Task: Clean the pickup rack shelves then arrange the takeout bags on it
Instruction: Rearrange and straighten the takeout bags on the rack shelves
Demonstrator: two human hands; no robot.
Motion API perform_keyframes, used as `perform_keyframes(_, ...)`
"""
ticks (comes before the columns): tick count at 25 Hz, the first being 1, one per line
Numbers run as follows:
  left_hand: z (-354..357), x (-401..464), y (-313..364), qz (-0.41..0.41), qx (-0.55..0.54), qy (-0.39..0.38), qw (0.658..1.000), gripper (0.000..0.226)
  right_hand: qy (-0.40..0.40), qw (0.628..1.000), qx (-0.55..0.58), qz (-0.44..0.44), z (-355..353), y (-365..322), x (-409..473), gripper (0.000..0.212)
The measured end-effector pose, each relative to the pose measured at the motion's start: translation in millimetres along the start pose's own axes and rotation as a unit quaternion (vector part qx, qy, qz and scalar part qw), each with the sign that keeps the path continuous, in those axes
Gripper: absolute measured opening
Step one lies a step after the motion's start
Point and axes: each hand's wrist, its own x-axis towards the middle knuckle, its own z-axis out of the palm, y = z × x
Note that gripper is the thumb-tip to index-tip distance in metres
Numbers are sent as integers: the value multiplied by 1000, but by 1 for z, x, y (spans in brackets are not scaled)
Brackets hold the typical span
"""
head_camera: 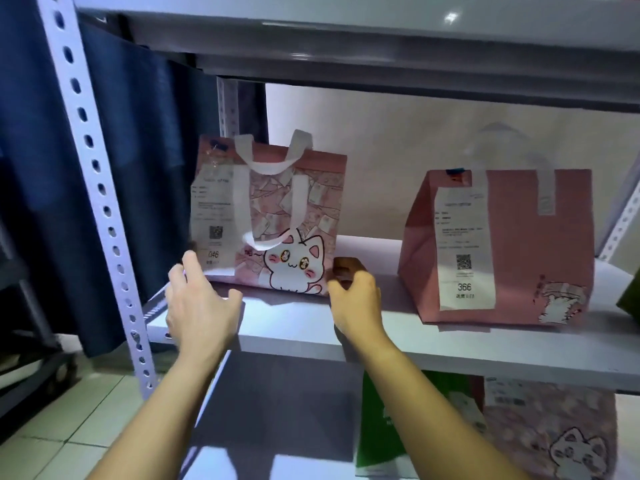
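Observation:
A pink takeout bag (277, 216) with a white cat print, white handles and a receipt numbered 046 stands on the middle white shelf (298, 327) at its left. My left hand (197, 303) is spread at the bag's lower left corner, fingers touching the receipt's edge. At the bag's lower right corner my right hand (353, 289) has its fingers curled against the side. A second pink bag (498, 247), with receipt 366, stands upright further right on the same shelf.
A perforated white upright (100, 199) frames the rack's left side, with dark blue cloth (145, 161) behind it. Another shelf (381, 36) runs overhead. On the shelf below stand a green bag (377, 427) and a pink cat bag (554, 434). A green corner (628, 299) shows at the far right.

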Motion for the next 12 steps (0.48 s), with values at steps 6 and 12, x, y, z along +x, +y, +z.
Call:
perform_keyframes(6, 1, 0, -6, 2, 8, 8, 1000, 74, 23, 999, -28, 23, 4, 3, 4, 15)
perform_keyframes(12, -1, -1, -7, 5, 7, 4, 1000, 59, 13, 1000, -19, 15, -4, -7, -9, 14)
